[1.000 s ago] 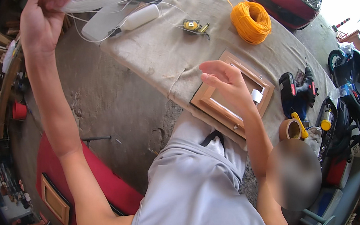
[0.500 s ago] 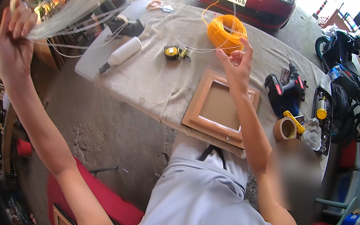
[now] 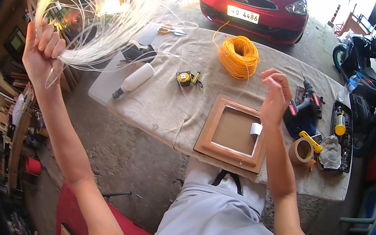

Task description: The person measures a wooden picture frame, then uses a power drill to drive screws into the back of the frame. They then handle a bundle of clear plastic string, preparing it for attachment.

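Near one square brown wooden frame, the right hand is held half-curled, its grip unclear, one round orange cord coil is set beyond, and high on the left one translucent, plastic-looking stranded coil, judged light, springy, slippery and best pinched where bunched, is grasped by the left hand.

the white-topped table is largely covered by a beige fabric cloth. placed on the cloth: rectangular light-wood frame, near edge; round coil of orange cord, far side; yellow-and-black tape measure, centre; brown tape roll, right. white cylindrical bottle: lying, left end.
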Tool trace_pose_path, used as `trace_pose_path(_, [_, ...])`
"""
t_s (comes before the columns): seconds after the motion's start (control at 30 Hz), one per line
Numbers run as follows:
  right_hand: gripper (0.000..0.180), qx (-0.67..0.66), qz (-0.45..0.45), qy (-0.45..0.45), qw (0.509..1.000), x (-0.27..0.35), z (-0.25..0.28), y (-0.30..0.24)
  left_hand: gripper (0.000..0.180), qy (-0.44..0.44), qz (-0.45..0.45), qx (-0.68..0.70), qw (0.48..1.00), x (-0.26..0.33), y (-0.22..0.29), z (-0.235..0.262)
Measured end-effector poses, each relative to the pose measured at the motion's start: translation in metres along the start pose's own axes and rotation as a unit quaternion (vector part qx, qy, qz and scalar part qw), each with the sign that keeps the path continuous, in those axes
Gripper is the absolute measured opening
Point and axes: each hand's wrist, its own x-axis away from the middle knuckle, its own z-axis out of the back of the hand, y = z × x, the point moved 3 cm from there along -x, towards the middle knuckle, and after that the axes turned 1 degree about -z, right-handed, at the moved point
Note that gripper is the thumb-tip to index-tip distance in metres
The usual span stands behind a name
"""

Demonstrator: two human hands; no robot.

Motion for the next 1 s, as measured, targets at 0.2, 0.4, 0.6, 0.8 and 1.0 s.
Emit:
trace_pose_path(0.2, [0.014,0.124,0.181,-0.064,0.973,0.010,-0.035,-0.057,0.032,0.053,0.003,-0.052,0.997,-0.003,-0.019,-0.012])
trace_pose_path(0.4, [0.030,0.006,0.087,-0.159,0.983,0.008,-0.059,-0.063,0.029,0.036,0.009,-0.081,0.996,-0.006,-0.046,-0.023])
trace_pose_path(0.6, [0.041,-0.076,-0.008,-0.166,0.983,0.014,-0.079,-0.071,0.030,0.029,0.002,-0.240,0.970,-0.003,-0.069,-0.032])
trace_pose_path(0.8, [0.020,0.006,-0.057,-0.228,0.972,0.015,-0.057,-0.056,0.029,-0.027,0.076,-0.326,0.942,-0.006,-0.074,-0.029])
trace_pose_path(1.0, [0.019,-0.090,-0.078,-0.217,0.969,0.005,-0.046,-0.061,0.030,-0.044,0.063,-0.445,0.892,-0.006,-0.069,-0.029])
